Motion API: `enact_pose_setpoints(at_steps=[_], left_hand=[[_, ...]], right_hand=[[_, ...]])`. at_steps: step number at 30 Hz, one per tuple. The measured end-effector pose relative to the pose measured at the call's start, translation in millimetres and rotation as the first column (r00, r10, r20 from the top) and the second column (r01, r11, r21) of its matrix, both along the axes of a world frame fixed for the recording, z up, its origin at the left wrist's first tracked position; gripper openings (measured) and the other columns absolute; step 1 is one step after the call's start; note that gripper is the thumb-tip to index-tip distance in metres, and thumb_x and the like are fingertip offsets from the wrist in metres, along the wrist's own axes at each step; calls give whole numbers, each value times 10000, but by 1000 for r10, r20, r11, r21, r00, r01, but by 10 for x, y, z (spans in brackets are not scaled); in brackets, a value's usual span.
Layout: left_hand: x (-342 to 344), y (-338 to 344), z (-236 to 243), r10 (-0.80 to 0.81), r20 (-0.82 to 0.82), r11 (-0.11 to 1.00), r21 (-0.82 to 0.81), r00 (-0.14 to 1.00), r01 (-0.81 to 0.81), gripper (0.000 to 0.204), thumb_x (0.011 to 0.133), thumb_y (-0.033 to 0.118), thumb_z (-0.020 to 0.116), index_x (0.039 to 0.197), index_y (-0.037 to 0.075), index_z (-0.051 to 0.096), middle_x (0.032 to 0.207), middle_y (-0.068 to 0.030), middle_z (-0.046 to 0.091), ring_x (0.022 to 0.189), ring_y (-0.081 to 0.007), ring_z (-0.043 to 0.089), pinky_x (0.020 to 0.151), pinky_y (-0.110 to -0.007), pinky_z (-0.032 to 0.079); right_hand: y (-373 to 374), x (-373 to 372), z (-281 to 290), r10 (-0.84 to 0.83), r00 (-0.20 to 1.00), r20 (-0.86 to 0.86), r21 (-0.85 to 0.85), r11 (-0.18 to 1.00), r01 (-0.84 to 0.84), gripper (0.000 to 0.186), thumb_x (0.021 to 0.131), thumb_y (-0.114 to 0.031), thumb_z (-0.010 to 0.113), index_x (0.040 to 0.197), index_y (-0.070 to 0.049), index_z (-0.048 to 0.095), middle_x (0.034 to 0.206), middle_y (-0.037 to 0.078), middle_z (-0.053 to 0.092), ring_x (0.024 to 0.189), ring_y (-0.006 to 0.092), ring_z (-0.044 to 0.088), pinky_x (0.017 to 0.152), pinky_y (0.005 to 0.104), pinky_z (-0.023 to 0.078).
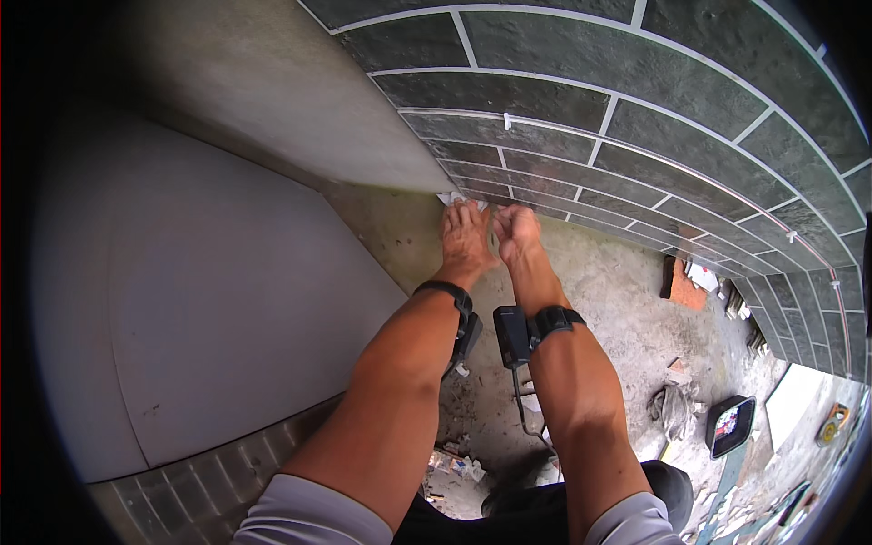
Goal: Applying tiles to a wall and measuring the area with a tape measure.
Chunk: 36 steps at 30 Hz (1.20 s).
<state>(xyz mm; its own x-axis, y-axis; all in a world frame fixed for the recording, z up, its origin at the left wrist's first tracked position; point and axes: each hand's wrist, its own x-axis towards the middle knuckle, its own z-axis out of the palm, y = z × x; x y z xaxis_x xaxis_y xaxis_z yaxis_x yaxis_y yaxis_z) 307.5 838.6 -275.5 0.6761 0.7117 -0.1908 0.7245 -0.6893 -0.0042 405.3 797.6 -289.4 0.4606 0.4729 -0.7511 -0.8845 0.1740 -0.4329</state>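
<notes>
Both my arms reach forward to the low corner where the dark tiled wall [536, 86] meets the pale plain wall [272, 82], and a small white piece [445, 197] sits there at the foot of the tiles. It lies just ahead of my left hand [466, 236], under and beyond the fingertips, showing mostly to their left, with a pale bit between them and the tiles. Its long axis seems to run left to right along the wall's foot, though my fingers cover too much of it to be sure. The left hand is the nearer one; from my right hand [520, 229] the piece lies off to the left, on the far side of the left fingers. My left hand is partly open, fingers bent and side by side, thumb spread toward the right; I can't tell whether it grips the piece or only presses on it. My right hand is curled in just beside that thumb, its fingertips drawn together, and whether they pinch anything I can't tell. Below both hands spreads the concrete floor [604, 272].
</notes>
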Motion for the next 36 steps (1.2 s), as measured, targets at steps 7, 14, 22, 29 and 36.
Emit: enact_pose_setpoints(at_steps=[7,14,22,29,36], left_hand=[[43,23,-72,-9,-51,999,30,999,11,1007,591,538,764,1433,147,373,1427,-212,325,1371,-458,225,1155,-509,173],[86,-2,-63,-11,0,999,40,1000,11,945,608,512,755,1407,152,402,1393,-211,353,1339,-444,269,1138,-506,202],[90,37,-190,-31,28,997,72,999,29,859,656,473,727,1382,135,417,1348,-223,374,1307,-448,296,1130,-524,194],[150,12,-70,28,-37,996,83,999,-25,874,654,487,734,1386,133,412,1389,-225,341,1356,-453,242,1140,-528,173],[184,-13,33,25,-123,999,23,992,-22,938,635,462,789,1416,148,374,1439,-216,313,1384,-445,217,1147,-506,171]], right_hand=[[8,5,-6,0,1000,22,18,1000,0,181,728,-24,540,890,-37,620,781,53,601,696,174,561,696,324,462],[-23,13,-5,15,999,49,11,1000,-16,198,721,-10,521,888,5,627,688,48,562,665,173,533,696,328,447],[21,-19,57,5,999,48,11,1000,-5,207,712,6,513,887,3,623,703,53,565,678,161,542,631,307,441],[-49,30,0,44,997,70,-12,999,-43,224,692,26,519,884,-19,624,747,58,575,707,148,552,593,304,434],[-280,3,-6,210,967,144,-40,978,-207,163,738,-24,542,879,-34,623,761,53,567,724,166,536,627,332,437]])
